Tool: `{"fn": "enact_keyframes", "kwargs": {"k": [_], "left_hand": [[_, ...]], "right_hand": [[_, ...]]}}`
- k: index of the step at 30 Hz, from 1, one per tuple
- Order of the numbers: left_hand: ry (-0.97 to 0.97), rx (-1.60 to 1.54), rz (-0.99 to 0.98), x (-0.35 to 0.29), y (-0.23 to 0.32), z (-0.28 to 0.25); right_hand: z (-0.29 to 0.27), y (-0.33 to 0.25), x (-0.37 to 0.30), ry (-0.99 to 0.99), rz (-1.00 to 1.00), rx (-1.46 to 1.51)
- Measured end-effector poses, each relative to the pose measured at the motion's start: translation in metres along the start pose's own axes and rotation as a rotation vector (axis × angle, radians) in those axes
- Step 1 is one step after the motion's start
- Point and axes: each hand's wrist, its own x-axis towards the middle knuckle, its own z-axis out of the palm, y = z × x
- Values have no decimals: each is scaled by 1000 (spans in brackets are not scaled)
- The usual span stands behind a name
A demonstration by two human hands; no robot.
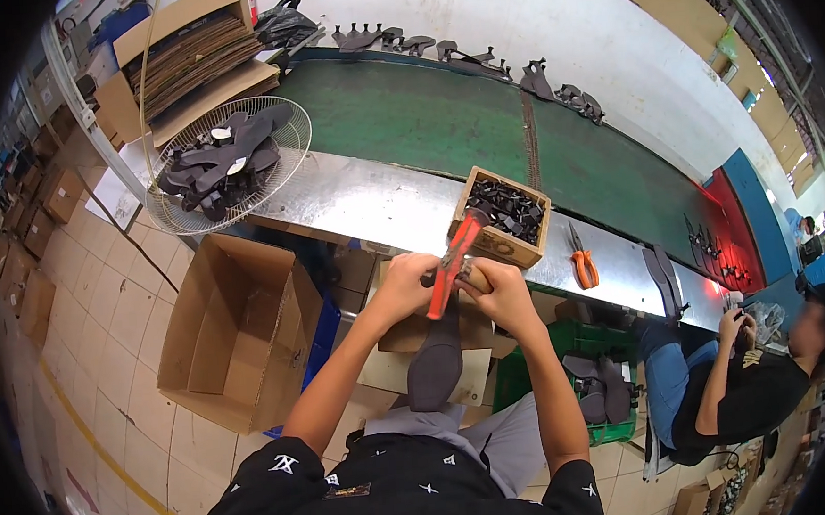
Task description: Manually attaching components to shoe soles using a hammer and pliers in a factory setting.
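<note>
In front of me, a dark grey shoe sole point(435, 365) points from my lap up toward my hands. My left hand point(403, 288) is closed on its far end, where a small dark part shows at the fingertips. My right hand point(505, 294) grips the light wooden handle of a hammer-like tool point(447, 272). Its long red head slants between both hands and covers part of the sole's far end. Just beyond my right hand is a wooden box point(511, 248) filled with small black pieces.
Orange-handled pliers point(584, 268) lie on the metal ledge point(370, 186) bordering a green conveyor belt point(404, 112). Left are a wire basket point(231, 217) of dark soles and an open carton point(220, 349). A green crate point(621, 431) holds soles; a seated co-worker point(751, 378) is at right.
</note>
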Motion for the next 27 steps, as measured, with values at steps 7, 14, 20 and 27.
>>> {"fn": "enact_keyframes", "kwargs": {"k": [7, 14, 20, 27], "left_hand": [[-91, -210, -172, 7, 17, -3], [-28, -274, -172, 0, 3, -1], [-68, -368, -216, 4, 3, -3], [-82, -365, -224, 2, 8, -1]], "right_hand": [[-4, -3, -5, 186, -242, -132], [-29, -80, -37, 207, 482, 606], [-16, -75, -37, 62, 211, 13], [-17, -82, -41, 134, 203, 35]]}}
